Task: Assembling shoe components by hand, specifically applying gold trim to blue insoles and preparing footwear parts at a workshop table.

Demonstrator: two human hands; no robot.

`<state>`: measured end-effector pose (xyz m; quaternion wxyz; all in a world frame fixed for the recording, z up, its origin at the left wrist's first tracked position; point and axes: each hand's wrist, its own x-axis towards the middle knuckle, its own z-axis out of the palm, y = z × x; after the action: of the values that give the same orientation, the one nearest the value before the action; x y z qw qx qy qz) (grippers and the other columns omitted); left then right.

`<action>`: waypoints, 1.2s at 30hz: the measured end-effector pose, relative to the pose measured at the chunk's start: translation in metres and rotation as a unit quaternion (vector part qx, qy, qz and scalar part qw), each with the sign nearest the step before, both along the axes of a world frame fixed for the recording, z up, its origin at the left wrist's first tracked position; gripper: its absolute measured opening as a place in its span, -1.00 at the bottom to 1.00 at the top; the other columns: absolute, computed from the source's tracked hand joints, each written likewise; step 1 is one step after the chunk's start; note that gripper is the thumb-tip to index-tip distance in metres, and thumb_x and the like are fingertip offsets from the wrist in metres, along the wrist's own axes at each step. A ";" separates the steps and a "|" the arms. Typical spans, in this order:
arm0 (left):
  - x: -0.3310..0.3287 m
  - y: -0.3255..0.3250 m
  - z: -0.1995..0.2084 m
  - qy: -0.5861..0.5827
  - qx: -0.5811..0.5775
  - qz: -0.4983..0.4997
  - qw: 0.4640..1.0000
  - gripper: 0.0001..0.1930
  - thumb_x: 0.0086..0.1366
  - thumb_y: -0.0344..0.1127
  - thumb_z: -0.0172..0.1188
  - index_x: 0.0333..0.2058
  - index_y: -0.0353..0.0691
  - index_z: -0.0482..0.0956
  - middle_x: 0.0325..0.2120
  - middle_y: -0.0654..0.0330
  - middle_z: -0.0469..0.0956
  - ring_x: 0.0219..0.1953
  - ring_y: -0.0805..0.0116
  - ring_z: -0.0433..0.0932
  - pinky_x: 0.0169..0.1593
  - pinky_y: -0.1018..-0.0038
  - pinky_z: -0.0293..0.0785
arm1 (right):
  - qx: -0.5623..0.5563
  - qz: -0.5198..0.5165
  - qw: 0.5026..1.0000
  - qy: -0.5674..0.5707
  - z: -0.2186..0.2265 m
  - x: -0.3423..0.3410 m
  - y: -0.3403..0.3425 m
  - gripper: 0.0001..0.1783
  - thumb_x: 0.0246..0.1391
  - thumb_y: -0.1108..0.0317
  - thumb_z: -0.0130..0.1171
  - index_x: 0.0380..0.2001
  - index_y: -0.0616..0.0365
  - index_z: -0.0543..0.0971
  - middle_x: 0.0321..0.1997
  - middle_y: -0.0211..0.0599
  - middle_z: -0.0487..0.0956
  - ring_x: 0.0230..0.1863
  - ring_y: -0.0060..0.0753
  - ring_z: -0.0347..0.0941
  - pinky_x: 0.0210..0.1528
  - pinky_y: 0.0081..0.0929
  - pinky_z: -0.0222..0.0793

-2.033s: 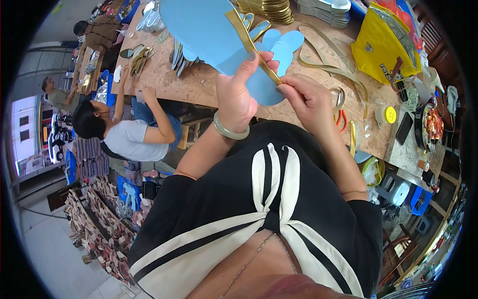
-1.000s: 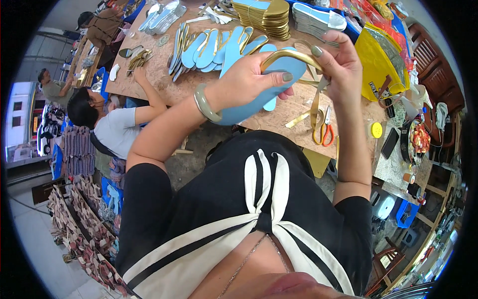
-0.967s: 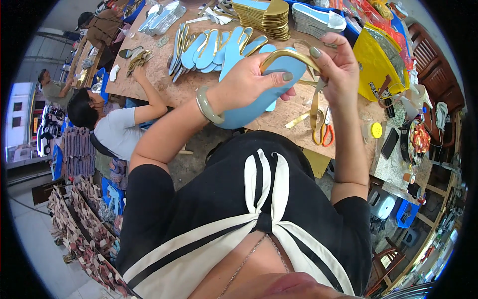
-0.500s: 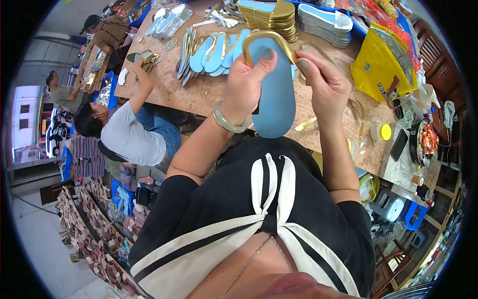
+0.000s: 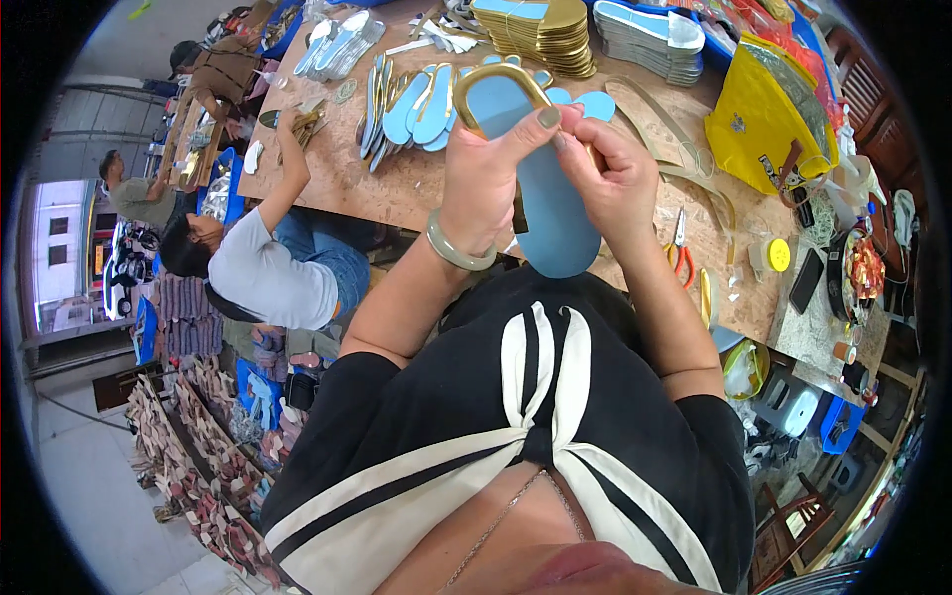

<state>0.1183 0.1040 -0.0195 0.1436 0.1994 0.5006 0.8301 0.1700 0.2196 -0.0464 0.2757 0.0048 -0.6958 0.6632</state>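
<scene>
Blue sole (image 5: 560,223) partly hidden by the right fingers (image 5: 610,146), gold stack (image 5: 567,40) cropped by the top edge

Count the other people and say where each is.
3: a person in a pale shirt beside the worktable, one in olive at far left, one in brown at upper left. Others may be hidden.

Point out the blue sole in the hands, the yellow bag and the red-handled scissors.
Blue sole (image 5: 560,216): head view, on its flat face below the fingers.
Yellow bag (image 5: 756,117): head view, on its side panel.
Red-handled scissors (image 5: 678,245): head view, where blades meet handles.
</scene>
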 end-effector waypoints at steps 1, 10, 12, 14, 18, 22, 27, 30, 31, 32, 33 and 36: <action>0.000 0.000 0.000 -0.001 -0.002 -0.001 1.000 -0.78 0.19 -0.42 0.20 -0.19 -0.31 0.45 -0.35 0.04 0.60 -0.23 0.31 0.58 -0.12 0.44 0.51 | -0.016 0.007 1.000 0.002 -0.001 0.000 0.000 -0.87 0.00 0.47 0.21 -0.35 0.25 0.61 -0.53 -0.42 0.52 -0.51 -0.72 0.35 -0.48 -0.72 0.25; 0.000 -0.009 0.013 -0.023 0.060 0.058 0.996 -0.84 0.22 -0.42 0.14 -0.24 -0.33 0.46 -0.38 0.03 0.58 -0.28 0.25 0.59 -0.19 0.38 0.55 | -0.024 0.039 0.997 -0.054 -0.012 0.016 0.010 -0.82 0.02 0.48 0.19 -0.26 0.27 0.62 -0.37 -0.35 0.59 -0.38 -0.64 0.45 -0.34 -0.72 0.33; 0.000 -0.013 0.012 -0.024 0.067 0.055 0.996 -0.83 0.22 -0.41 0.14 -0.23 -0.34 0.46 -0.37 0.02 0.57 -0.31 0.25 0.59 -0.22 0.38 0.56 | -0.035 0.042 0.997 -0.063 -0.014 0.018 0.007 -0.83 0.02 0.48 0.19 -0.28 0.28 0.62 -0.38 -0.36 0.58 -0.38 -0.64 0.44 -0.34 -0.72 0.32; 0.003 -0.011 0.014 -0.011 0.054 0.060 0.997 -0.83 0.22 -0.40 0.14 -0.24 -0.35 0.46 -0.37 0.03 0.57 -0.32 0.25 0.59 -0.22 0.37 0.56 | -0.045 0.044 0.995 -0.072 -0.014 0.017 0.005 -0.84 0.01 0.48 0.20 -0.30 0.29 0.62 -0.38 -0.36 0.58 -0.39 -0.64 0.44 -0.35 -0.72 0.32; 0.007 -0.010 0.016 -0.005 0.025 0.057 0.998 -0.78 0.22 -0.38 0.16 -0.20 -0.35 0.47 -0.34 0.03 0.57 -0.32 0.27 0.59 -0.17 0.37 0.54 | 0.064 0.018 0.998 0.005 -0.012 0.012 0.003 -0.87 -0.03 0.42 0.23 -0.41 0.26 0.60 -0.58 -0.36 0.51 -0.55 -0.61 0.38 -0.51 -0.62 0.26; 0.010 -0.012 -0.022 0.000 -0.040 -0.039 0.998 -0.68 0.21 -0.30 0.18 -0.11 -0.37 0.46 -0.20 0.00 0.54 -0.14 0.28 0.53 -0.01 0.38 0.42 | 0.009 0.021 1.000 0.016 -0.023 0.004 0.003 -0.86 -0.02 0.39 0.24 -0.42 0.26 0.59 -0.54 -0.39 0.54 -0.52 -0.64 0.39 -0.47 -0.65 0.28; 0.000 -0.012 -0.035 -0.042 -0.036 0.000 0.998 -0.70 0.24 -0.32 0.13 -0.12 -0.40 0.44 -0.22 0.01 0.54 -0.12 0.24 0.52 -0.01 0.35 0.43 | -0.205 0.123 0.961 -0.139 -0.014 0.003 0.016 -0.83 0.02 0.39 0.21 -0.32 0.25 0.63 -0.39 -0.45 0.60 -0.39 -0.71 0.43 -0.35 -0.72 0.36; -0.002 -0.013 -0.030 -0.071 0.002 0.012 0.997 -0.69 0.26 -0.29 0.12 -0.12 -0.38 0.37 -0.24 -0.03 0.53 -0.12 0.13 0.51 -0.03 0.27 0.46 | -0.175 0.087 0.973 -0.125 -0.032 0.006 0.020 -0.81 0.02 0.37 0.22 -0.29 0.24 0.63 -0.39 -0.41 0.61 -0.38 -0.70 0.45 -0.31 -0.73 0.36; -0.002 -0.014 -0.028 -0.073 0.001 0.010 0.997 -0.69 0.26 -0.29 0.12 -0.12 -0.38 0.37 -0.24 -0.03 0.53 -0.12 0.13 0.51 -0.03 0.27 0.46 | -0.175 0.086 0.973 -0.127 -0.033 0.008 0.018 -0.81 0.02 0.37 0.22 -0.29 0.24 0.63 -0.39 -0.41 0.61 -0.38 -0.70 0.45 -0.31 -0.73 0.36; -0.001 -0.014 -0.026 -0.083 0.009 0.016 0.996 -0.68 0.26 -0.29 0.12 -0.12 -0.39 0.37 -0.25 -0.02 0.53 -0.12 0.13 0.52 -0.04 0.27 0.46 | -0.171 0.070 0.975 -0.121 -0.034 0.011 0.015 -0.81 0.02 0.37 0.23 -0.30 0.23 0.64 -0.39 -0.41 0.61 -0.38 -0.70 0.45 -0.31 -0.73 0.36; 0.000 -0.015 -0.024 -0.093 0.017 0.023 0.995 -0.68 0.26 -0.29 0.12 -0.11 -0.39 0.37 -0.26 -0.02 0.53 -0.13 0.13 0.52 -0.06 0.27 0.47 | -0.166 0.056 0.978 -0.115 -0.033 0.014 0.013 -0.81 0.02 0.36 0.23 -0.31 0.23 0.64 -0.40 -0.42 0.61 -0.38 -0.70 0.45 -0.30 -0.73 0.36; 0.001 -0.013 -0.022 -0.079 0.019 0.032 0.996 -0.67 0.26 -0.29 0.12 -0.11 -0.40 0.36 -0.27 -0.01 0.53 -0.16 0.13 0.53 -0.08 0.27 0.49 | -0.153 0.029 0.982 -0.103 -0.034 0.019 0.008 -0.81 0.02 0.36 0.24 -0.31 0.22 0.64 -0.42 -0.42 0.60 -0.39 -0.70 0.45 -0.32 -0.72 0.36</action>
<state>0.1197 0.0906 -0.0418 0.1529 0.1197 0.4782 0.8565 0.1887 0.2277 -0.0804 0.1811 -0.0855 -0.6101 0.7666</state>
